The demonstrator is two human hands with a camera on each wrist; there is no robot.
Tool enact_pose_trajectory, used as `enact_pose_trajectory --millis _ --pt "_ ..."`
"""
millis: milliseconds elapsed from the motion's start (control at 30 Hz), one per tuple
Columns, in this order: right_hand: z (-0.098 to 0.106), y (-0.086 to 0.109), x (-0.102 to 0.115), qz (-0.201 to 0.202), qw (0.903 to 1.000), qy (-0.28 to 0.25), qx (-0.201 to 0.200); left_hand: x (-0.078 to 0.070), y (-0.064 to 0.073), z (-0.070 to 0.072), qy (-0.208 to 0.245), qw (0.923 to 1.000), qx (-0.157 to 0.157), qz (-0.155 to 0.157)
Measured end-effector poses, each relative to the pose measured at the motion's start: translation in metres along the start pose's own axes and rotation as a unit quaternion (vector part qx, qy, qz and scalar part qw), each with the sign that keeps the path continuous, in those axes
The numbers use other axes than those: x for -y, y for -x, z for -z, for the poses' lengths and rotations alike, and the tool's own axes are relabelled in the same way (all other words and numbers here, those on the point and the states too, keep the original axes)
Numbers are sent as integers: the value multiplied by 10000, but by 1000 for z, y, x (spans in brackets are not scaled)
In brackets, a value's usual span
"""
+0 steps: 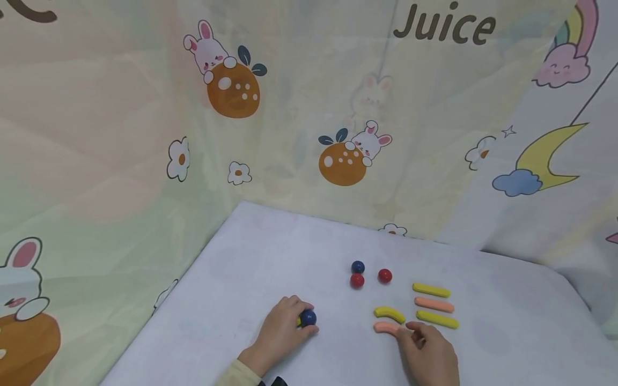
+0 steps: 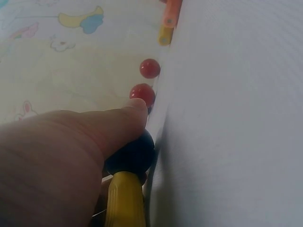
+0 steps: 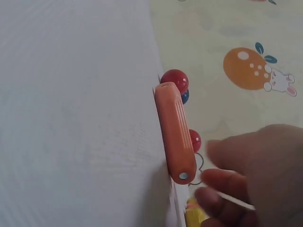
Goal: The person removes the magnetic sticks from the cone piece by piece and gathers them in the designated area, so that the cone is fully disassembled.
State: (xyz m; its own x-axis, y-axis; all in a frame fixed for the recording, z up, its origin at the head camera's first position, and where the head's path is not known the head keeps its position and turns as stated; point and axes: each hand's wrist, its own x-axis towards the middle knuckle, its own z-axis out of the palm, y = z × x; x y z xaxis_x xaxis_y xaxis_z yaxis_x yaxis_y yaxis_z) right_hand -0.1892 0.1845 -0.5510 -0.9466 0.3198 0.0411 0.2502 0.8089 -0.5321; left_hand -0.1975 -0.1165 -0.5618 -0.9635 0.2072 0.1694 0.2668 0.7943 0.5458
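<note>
My left hand pinches a blue ball between thumb and fingers, low over the table. In the left wrist view a ridged yellow stick meets the blue ball. On the right, my right hand is beside a curved orange stick, its fingers loosely bent. The right wrist view shows a gap between that hand and the orange stick, which has a silvery dot on its end. Just behind lies a curved yellow stick.
Two red balls and another blue ball sit farther back. Straight sticks lie in a row at the right: a yellow one, an orange one and another yellow one. A printed cloth hangs behind the white table.
</note>
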Motion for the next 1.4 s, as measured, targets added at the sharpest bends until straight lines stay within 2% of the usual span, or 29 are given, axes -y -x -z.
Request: enact_pose_trajectory --millis 100,167,200,233,267,300,333,367,400,467,500,533,567,600,633,700,733,800,833,933,967,1000,1100,1167,1233,1300,1333,1367,1400 --pt "-1 3 5 50 9970 -354 -684 -1 0 0 46 10000 24 -8" --pt "0 5 10 -25 9934 -722 -890 -1 0 2 95 9999 77 -16" --pt "2 5 13 -101 9907 -1078 -826 -1 0 3 134 9998 129 17" --pt "4 6 16 -217 9854 -1542 -681 0 0 5 150 9997 175 65" --pt "7 7 19 -368 9752 -2138 -442 1 1 7 138 9996 213 116" --pt "11 8 22 -519 9554 -2904 -123 2 1 9 124 9995 246 176" --pt "16 8 25 -658 9234 -3773 248 4 2 11 109 9993 273 236" --pt "21 8 27 -716 8773 -4709 595 5 2 13 95 9992 283 280" --pt "25 8 29 -796 8174 -5624 957 7 2 15 70 9991 284 300" --pt "30 8 33 -854 6800 -7098 1628 11 2 17 31 9992 301 249" --pt "31 8 34 -870 6119 -7624 1916 12 2 17 42 9993 318 215" --pt "31 8 37 -901 5546 -7993 2129 13 2 17 60 9993 330 169" --pt "29 9 40 -923 5136 -8230 2244 13 2 17 83 9993 338 115" --pt "28 9 43 -1003 4887 -8357 2295 13 2 16 111 9993 358 86" --pt "26 10 48 -1107 4784 -8399 2311 13 2 16 147 9992 372 70" --pt "20 12 56 -1261 4762 -8385 2329 12 2 13 226 9991 364 28" --pt "17 13 61 -1320 4917 -8278 2358 11 2 12 263 9990 353 26" --pt "9 16 69 -1306 5330 -7969 2526 9 2 10 323 9988 353 -65" --pt "6 18 72 -1284 5496 -7820 2644 8 2 10 341 9987 368 -121" --pt "-4 24 79 -1222 5791 -7513 2922 3 1 9 374 9979 447 -279" --pt "-6 26 79 -1185 5786 -7492 2999 2 1 9 381 9976 474 -333" --pt "-8 27 80 -1171 5733 -7508 3065 0 1 9 395 9974 498 -348" --pt "-12 30 80 -1142 5510 -7639 3160 -3 0 9 452 9970 517 -363" --pt "-13 32 80 -1156 5474 -7654 3179 -4 0 9 538 9966 498 -367" --pt "-13 33 81 -1244 5503 -7625 3168 -5 1 8 668 9959 457 -411" --pt "-14 34 82 -1362 5597 -7541 3154 -6 1 7 841 9946 335 -516" --pt "-14 35 84 -1406 5688 -7465 3155 -7 2 7 923 9937 256 -584" --pt "-15 36 85 -1448 5842 -7338 3152 -7 2 6 1014 9926 169 -654" --pt "-16 36 86 -1445 6042 -7176 3149 -8 3 6 1096 9913 74 -728"
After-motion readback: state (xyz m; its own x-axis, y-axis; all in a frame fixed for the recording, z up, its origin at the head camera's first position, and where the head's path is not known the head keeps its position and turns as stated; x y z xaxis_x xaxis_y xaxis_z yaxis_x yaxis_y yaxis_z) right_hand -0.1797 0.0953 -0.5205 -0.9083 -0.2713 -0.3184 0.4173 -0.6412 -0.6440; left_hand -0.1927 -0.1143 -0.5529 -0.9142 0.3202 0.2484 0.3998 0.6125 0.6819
